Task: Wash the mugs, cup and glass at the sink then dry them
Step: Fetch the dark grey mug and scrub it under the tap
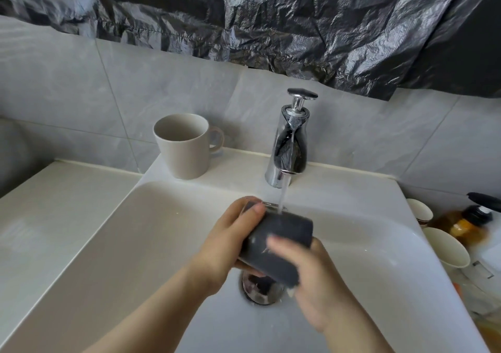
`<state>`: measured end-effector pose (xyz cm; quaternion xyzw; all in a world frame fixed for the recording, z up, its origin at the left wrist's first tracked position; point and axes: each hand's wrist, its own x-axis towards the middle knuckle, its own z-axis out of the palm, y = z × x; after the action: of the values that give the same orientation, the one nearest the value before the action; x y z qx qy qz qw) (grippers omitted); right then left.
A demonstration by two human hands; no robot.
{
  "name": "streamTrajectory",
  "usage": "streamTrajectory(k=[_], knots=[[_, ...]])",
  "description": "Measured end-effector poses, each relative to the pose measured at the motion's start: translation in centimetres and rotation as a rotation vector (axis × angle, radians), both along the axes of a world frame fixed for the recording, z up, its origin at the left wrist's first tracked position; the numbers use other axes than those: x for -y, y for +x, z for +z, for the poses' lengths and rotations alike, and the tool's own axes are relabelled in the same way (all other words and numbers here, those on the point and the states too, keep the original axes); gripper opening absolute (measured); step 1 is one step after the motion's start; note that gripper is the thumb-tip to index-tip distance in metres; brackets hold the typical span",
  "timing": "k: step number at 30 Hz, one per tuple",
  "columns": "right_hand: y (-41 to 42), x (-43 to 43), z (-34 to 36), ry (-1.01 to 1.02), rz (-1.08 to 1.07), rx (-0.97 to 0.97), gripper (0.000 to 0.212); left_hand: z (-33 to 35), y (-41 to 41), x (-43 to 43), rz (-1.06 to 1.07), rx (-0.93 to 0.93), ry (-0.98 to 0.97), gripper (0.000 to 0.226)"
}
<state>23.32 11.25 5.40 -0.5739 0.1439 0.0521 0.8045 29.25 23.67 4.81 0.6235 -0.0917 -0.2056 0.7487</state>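
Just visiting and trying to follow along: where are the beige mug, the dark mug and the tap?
beige mug [184, 157], head view, on its outer wall
dark mug [290, 224], head view, on its upper side wall
tap [287, 149], head view, on its chrome body

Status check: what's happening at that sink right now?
Left hand, right hand both hold dark cup under running tap. Beige mug stands on sink ledge. Nothing in the way.
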Motion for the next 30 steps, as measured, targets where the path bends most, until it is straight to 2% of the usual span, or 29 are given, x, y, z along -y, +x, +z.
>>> streamTrajectory(k=[2, 3, 4, 6, 8, 9, 10, 11, 12, 13, 15, 16, 17, 18, 19, 20, 21, 22, 23, 24, 25, 27, 28, 29, 30], knots=[[0.0, 0.8, 0.3, 0.373, -0.021, -0.084, 0.036, -0.3, 0.0, 0.0, 0.015, 0.317, 0.136, 0.038], [-0.1, 1.2, 0.5, 0.428, -0.027, -0.090, 0.038, -0.4, -0.2, 0.0, -0.003, 0.389, 0.167, 0.038], [-0.3, 1.4, 0.7, 0.427, -0.018, -0.072, 0.038, -0.3, -0.2, 0.0, -0.029, 0.351, 0.151, 0.037], [-0.4, 1.4, 0.7, 0.268, -0.007, 0.013, 0.034, -0.1, -0.4, 0.1, -0.114, 0.098, 0.059, 0.035], [-0.4, 0.8, 0.4, -0.183, 0.027, 0.113, 0.024, 0.3, -0.4, 0.1, -0.151, -0.159, 0.001, 0.035], [-0.4, 0.3, 0.2, -0.361, 0.074, 0.130, 0.020, 0.3, -0.3, 0.1, -0.119, -0.222, -0.005, 0.035], [-0.3, -0.1, -0.1, -0.451, 0.119, 0.124, 0.019, 0.3, -0.2, 0.1, -0.062, -0.233, -0.008, 0.031], [-0.3, -0.6, 0.1, -0.444, 0.131, 0.115, 0.020, 0.1, -0.2, 0.1, 0.015, -0.165, 0.001, 0.023], [-0.2, -0.6, 0.1, -0.343, 0.118, 0.093, 0.023, -0.2, -0.1, 0.3, 0.089, -0.023, 0.027, 0.015], [-0.2, -0.4, 0.2, -0.153, 0.108, 0.064, 0.025, -0.6, 0.0, 0.3, 0.131, 0.156, 0.067, 0.011], [-0.3, 0.6, 0.2, 0.265, 0.125, 0.021, 0.030, -0.8, -0.1, 0.1, 0.085, 0.450, 0.182, 0.021], [-0.3, 1.1, 0.4, 0.378, 0.124, 0.025, 0.031, -0.8, -0.2, 0.2, 0.056, 0.500, 0.196, 0.024], [-0.3, 1.4, 0.5, 0.440, 0.107, 0.050, 0.033, -0.7, -0.4, 0.3, 0.030, 0.448, 0.158, 0.022], [-0.4, 1.4, 0.6, 0.443, 0.109, 0.094, 0.036, -0.2, -0.5, 0.4, -0.011, 0.308, 0.101, 0.020], [-0.3, 1.3, 0.4, 0.371, 0.116, 0.117, 0.036, 0.2, -0.5, 0.4, -0.057, 0.122, 0.041, 0.029], [-0.3, 1.0, 0.0, 0.192, 0.120, 0.132, 0.034, 0.5, -0.4, 0.3, -0.087, -0.075, 0.001, 0.046], [-0.4, 0.6, -0.4, -0.084, 0.128, 0.149, 0.032, 0.4, -0.2, 0.0, -0.105, -0.232, -0.010, 0.057], [-0.3, 0.2, -0.7, -0.350, 0.174, 0.164, 0.032, 0.5, -0.1, -0.1, -0.098, -0.337, 0.000, 0.061], [-0.3, -0.3, -0.8, -0.500, 0.246, 0.172, 0.035, 0.5, 0.0, -0.2, -0.069, -0.383, 0.014, 0.060], [-0.3, -0.3, -0.9, -0.506, 0.296, 0.169, 0.039, 0.4, 0.0, -0.2, -0.031, -0.377, 0.030, 0.054], [-0.3, -0.3, -0.7, -0.383, 0.317, 0.172, 0.046, 0.2, 0.1, -0.1, 0.013, -0.321, 0.026, 0.044], [-0.2, 0.6, -0.3, 0.156, 0.265, 0.136, 0.062, 0.0, 0.2, 0.3, 0.108, -0.106, 0.005, 0.023], [-0.1, 1.1, -0.4, 0.393, 0.198, 0.112, 0.070, -0.1, 0.2, 0.3, 0.123, 0.066, 0.050, 0.019], [-0.1, 1.5, -0.6, 0.526, 0.135, 0.087, 0.075, -0.2, 0.1, 0.2, 0.115, 0.257, 0.123, 0.023], [-0.1, 1.7, -0.6, 0.568, 0.109, 0.072, 0.076, -0.3, -0.1, 0.1, 0.091, 0.429, 0.202, 0.030]])
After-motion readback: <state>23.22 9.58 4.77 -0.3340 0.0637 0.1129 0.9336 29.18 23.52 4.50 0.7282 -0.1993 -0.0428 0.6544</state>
